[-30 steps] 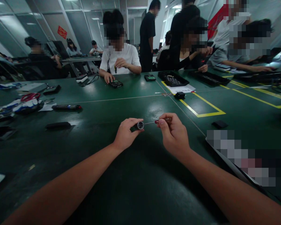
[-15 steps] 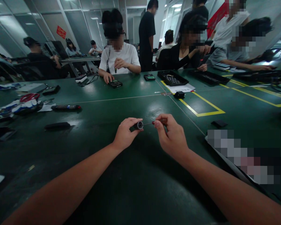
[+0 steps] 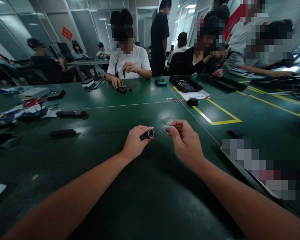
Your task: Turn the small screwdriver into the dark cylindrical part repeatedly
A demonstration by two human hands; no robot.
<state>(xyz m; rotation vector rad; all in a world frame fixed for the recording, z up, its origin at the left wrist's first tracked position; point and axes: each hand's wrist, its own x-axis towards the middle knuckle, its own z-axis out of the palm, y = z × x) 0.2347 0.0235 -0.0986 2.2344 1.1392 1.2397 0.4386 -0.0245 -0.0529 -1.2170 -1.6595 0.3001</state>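
Above the green table (image 3: 110,120), my left hand (image 3: 137,141) grips a small black cylinder (image 3: 150,133) between thumb and fingers, its round ringed end showing. My right hand (image 3: 186,141) is closed on the reddish handle of a thin screwdriver (image 3: 161,131). The metal shaft points left at the cylinder, its tip close to the ringed end; whether they touch is too small to tell.
A dark marker (image 3: 72,114) and a black pouch-like item (image 3: 63,133) lie at left. Beyond the hands are a small black block (image 3: 192,101) and a black tray (image 3: 185,84). A person in a white shirt (image 3: 142,61) sits opposite, working on a device.
My right hand has moved slightly right and up with the screwdriver, whose shaft is now more tilted and shows more length. The left hand keeps its hold on the cylinder.
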